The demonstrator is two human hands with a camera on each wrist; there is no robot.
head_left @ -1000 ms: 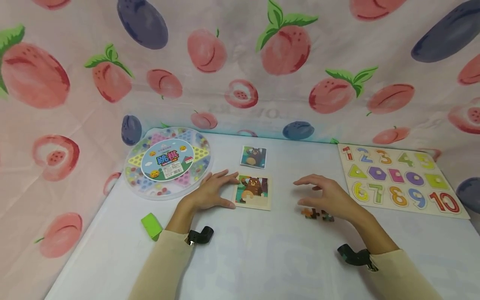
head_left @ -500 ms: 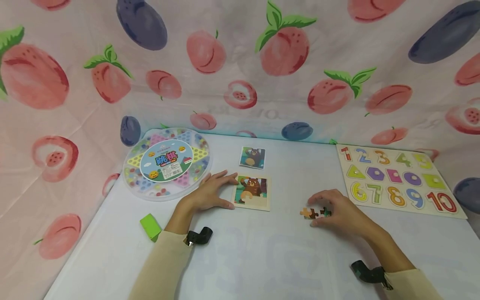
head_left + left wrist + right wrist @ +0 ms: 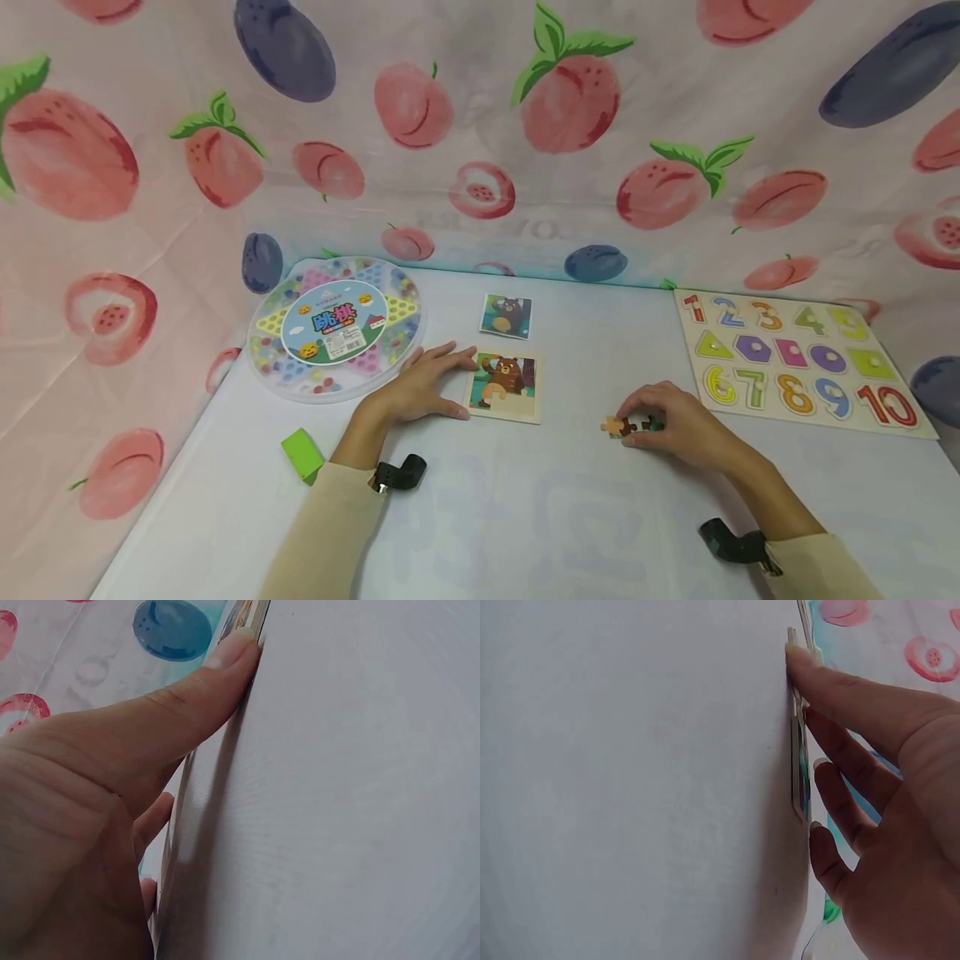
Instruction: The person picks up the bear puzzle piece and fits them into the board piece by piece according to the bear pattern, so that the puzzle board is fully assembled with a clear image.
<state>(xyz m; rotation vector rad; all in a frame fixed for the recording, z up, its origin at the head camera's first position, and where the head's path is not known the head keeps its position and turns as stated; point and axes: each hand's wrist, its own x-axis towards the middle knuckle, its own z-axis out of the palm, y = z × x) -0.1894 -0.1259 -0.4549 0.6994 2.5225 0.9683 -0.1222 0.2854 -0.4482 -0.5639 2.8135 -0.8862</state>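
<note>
A small square jigsaw board (image 3: 529,408) with a brown bear picture lies at mid-table, a bare gap in its lower part. My left hand (image 3: 417,383) is spread beside it, index fingertip and thumb at its left edge; in the left wrist view the thumb (image 3: 187,705) meets the board's side. Over on the right, my right hand (image 3: 678,425) pinches a brown jigsaw piece (image 3: 635,427) between thumb and index finger. An orange piece (image 3: 611,427) shows to its left, and the hand partly hides a dark green piece. The right wrist view shows the thumb (image 3: 840,690) on a piece's edge.
Behind the board lies a square bear picture card (image 3: 507,316). A round Chinese checkers set (image 3: 262,371) is at the back left, a green block (image 3: 302,454) in front of it. A wooden number puzzle board (image 3: 757,350) lies at the right.
My right hand has come down and moved right from above the loose jigsaw pieces, and its thumb and index finger have closed on one. The left hand stays at the board.
</note>
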